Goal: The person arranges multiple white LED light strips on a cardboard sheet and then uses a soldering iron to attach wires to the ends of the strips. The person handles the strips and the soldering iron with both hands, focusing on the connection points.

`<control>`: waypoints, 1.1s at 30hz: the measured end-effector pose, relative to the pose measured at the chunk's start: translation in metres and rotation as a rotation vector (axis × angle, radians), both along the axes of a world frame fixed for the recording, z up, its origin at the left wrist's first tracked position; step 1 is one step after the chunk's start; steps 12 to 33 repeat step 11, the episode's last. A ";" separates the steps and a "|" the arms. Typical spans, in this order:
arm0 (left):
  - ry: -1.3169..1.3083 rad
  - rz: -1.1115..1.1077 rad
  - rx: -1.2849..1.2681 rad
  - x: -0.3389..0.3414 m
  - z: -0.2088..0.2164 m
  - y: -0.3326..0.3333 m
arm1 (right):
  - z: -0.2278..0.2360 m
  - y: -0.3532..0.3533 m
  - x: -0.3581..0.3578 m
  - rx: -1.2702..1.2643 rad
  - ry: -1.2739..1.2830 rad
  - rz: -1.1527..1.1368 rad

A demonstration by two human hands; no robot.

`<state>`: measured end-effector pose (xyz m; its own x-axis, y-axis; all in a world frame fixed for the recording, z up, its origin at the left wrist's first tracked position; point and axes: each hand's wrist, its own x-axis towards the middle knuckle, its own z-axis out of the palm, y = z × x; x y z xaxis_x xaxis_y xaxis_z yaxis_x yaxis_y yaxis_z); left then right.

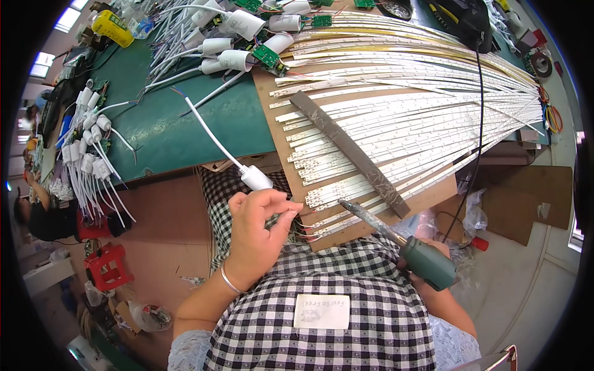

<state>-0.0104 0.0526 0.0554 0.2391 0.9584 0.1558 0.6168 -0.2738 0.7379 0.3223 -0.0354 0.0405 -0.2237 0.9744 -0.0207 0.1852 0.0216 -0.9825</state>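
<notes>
My left hand [260, 226] is closed in a pinch at the near left corner of a brown board, apparently on thin wires [307, 213] beside the strip ends; the fingers partly hide them. Just above its knuckles lies a white plastic cap [255, 177] with a white cable running up and away to bare coloured ends. In my right hand [439, 250] is a soldering iron [427, 263] with a green handle. Its dark tip points left, over the ends of the near LED strips [334, 193]. Many pale strips fan out over the board [278, 133].
A dark flat bar [349, 151] lies across the strips. White-capped cables and green circuit boards [267, 55] crowd the back of the green table [216, 117]. More capped cables [86, 145] hang at its left edge. A black cord [481, 111] crosses the right side.
</notes>
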 end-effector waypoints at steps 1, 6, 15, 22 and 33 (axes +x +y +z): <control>-0.028 -0.005 -0.026 -0.001 -0.001 0.000 | 0.000 0.000 -0.001 -0.013 0.014 -0.003; -0.046 -0.001 0.016 0.002 -0.007 -0.002 | -0.001 0.002 -0.004 -0.021 0.077 -0.026; 0.092 -0.059 0.083 0.012 0.004 0.003 | -0.002 0.003 -0.004 -0.038 0.100 -0.026; 0.092 -0.059 0.083 0.012 0.004 0.003 | -0.002 0.003 -0.004 -0.038 0.100 -0.026; 0.092 -0.059 0.083 0.012 0.004 0.003 | -0.002 0.003 -0.004 -0.038 0.100 -0.026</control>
